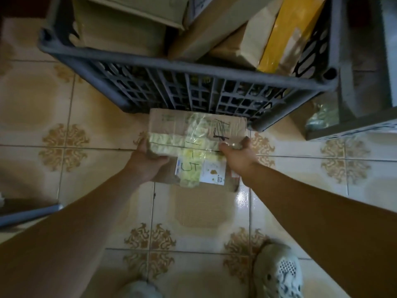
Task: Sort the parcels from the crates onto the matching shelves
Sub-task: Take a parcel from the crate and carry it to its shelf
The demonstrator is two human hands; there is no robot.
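A flat cardboard parcel [193, 145], crossed with yellowish tape and marked in black pen with "1-5", is held above the tiled floor just in front of a dark grey plastic crate [193, 82]. My left hand [148, 158] grips its left edge from below. My right hand [238, 153] grips its right edge, fingers curled over the top. Inside the crate lie several more parcels: brown cardboard boxes [120, 29] and a yellow padded envelope [290, 31].
A grey shelf unit or second crate [365, 117] stands at the right, with a bubble-wrapped item [322, 117] low inside it. A grey bar [28, 214] juts in at the left. My feet in pale perforated shoes [279, 274] stand on the glossy patterned tiles.
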